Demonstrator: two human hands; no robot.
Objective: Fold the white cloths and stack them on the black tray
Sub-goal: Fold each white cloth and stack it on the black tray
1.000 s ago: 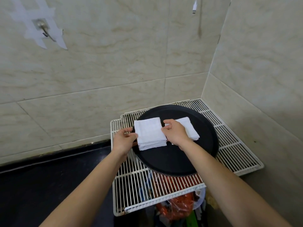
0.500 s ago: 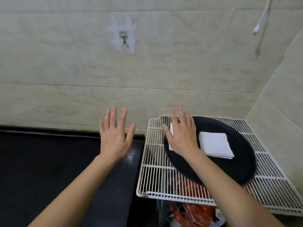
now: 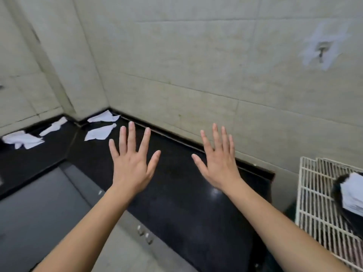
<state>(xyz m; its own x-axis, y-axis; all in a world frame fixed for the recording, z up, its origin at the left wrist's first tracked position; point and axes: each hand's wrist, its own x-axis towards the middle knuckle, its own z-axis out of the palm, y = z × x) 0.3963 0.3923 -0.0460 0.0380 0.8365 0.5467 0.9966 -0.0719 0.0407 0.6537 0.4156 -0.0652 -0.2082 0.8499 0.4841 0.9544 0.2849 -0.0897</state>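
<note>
My left hand [image 3: 132,162] and my right hand [image 3: 219,161] hover over the black counter [image 3: 176,193] with fingers spread, holding nothing. Several crumpled white cloths lie at the far left: one [image 3: 100,132] just ahead of my left hand, one [image 3: 104,117] in the corner, one [image 3: 53,126] and one [image 3: 22,139] further left. The black tray [image 3: 341,211] is cut off at the right edge, with a folded white cloth stack [image 3: 353,193] on it.
A white wire rack [image 3: 314,203] carries the tray at the right. Tiled walls close the counter at the back and left. A grey recessed panel [image 3: 39,213] sits in the counter at the lower left. A wall hook [image 3: 322,52] hangs at the upper right.
Both hands left the folded cloths on the tray and swung left over the counter. The view turned left, so the tray slid to the right edge and the loose cloths came into sight.
</note>
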